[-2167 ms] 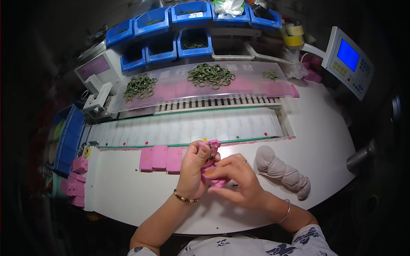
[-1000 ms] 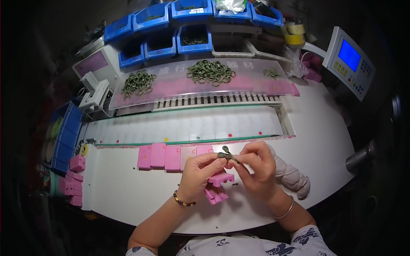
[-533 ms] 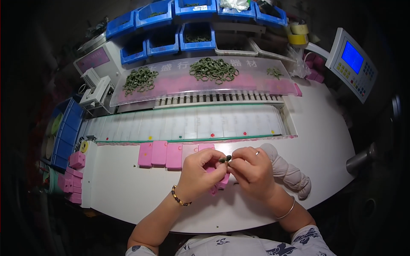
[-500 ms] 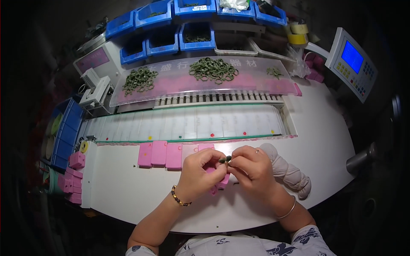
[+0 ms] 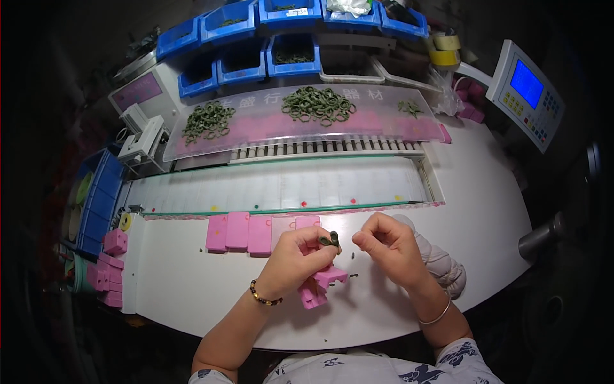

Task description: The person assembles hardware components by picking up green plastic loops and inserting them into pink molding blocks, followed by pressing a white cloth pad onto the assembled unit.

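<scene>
My left hand [image 5: 300,254] pinches a small dark green looped piece [image 5: 330,239] between thumb and fingertips. Under that hand is a pink block-like mould [image 5: 314,293], its parts bent apart; whether the lower fingers hold it is hidden. My right hand [image 5: 391,251] is off to the right, fingers curled and thumb drawn in, with nothing seen in it. A tiny dark bit [image 5: 352,255] shows between the hands, and a dark scrap [image 5: 354,276] lies beside the mould.
Pink blocks [image 5: 238,230] line up behind my left hand. A wrapped pale cloth bundle [image 5: 438,259] lies by my right forearm. Beyond are a white strip conveyor [image 5: 281,182], a clear sheet bearing green rings [image 5: 318,105], blue bins [image 5: 294,61] and a control panel [image 5: 529,89].
My right hand has come away from the green piece, to the right. My left hand keeps the piece, and more of the pink mould shows. The conveyor's coloured dots have shifted left.
</scene>
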Demonstrator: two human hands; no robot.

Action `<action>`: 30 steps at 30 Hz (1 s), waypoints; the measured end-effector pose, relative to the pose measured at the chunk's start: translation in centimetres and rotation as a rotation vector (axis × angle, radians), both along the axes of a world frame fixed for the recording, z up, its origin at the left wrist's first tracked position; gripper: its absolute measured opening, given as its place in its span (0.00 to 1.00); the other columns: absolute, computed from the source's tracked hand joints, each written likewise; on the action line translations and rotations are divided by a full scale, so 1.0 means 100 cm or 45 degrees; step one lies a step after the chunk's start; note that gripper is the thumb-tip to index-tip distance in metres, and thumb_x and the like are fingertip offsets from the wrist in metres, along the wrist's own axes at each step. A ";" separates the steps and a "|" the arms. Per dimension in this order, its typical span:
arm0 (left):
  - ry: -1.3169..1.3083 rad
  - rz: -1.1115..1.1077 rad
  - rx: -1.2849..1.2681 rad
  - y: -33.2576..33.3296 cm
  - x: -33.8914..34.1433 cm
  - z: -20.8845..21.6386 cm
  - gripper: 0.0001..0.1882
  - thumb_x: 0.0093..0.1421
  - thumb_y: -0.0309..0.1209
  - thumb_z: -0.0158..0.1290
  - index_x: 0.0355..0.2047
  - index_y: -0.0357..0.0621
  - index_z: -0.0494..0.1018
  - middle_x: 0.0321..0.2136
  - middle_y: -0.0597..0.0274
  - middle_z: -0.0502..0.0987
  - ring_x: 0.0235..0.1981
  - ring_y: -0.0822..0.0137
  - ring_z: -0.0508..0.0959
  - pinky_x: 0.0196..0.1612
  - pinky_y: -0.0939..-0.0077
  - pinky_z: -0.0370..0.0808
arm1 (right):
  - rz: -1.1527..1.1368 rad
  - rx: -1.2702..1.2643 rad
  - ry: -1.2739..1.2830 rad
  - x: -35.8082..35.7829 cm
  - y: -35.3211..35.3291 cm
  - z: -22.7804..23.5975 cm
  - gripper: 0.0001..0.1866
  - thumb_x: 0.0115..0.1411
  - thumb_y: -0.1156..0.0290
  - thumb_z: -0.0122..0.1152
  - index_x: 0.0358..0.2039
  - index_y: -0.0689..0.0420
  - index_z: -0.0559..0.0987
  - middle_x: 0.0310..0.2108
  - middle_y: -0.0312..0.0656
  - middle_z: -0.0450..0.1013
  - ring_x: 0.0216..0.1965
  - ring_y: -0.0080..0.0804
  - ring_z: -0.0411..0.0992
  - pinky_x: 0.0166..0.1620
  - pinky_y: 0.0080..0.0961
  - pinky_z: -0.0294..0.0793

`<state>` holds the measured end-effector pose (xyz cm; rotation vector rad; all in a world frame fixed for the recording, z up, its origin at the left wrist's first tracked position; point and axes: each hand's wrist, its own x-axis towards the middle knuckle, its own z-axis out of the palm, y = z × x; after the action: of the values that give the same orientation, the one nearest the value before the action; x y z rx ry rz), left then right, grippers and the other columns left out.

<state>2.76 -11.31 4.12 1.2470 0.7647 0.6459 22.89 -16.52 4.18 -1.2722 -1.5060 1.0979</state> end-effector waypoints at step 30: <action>-0.127 -0.060 -0.099 -0.003 0.003 -0.011 0.07 0.60 0.29 0.57 0.32 0.37 0.74 0.26 0.69 0.76 0.26 0.82 0.73 0.29 0.87 0.70 | -0.051 -0.318 0.827 -0.011 0.004 -0.005 0.17 0.69 0.62 0.46 0.48 0.61 0.74 0.31 0.33 0.69 0.32 0.15 0.67 0.33 0.12 0.69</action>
<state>3.07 -11.64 3.00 1.1496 0.6700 0.6297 21.75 -16.14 3.67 -0.9578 -0.8715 1.5225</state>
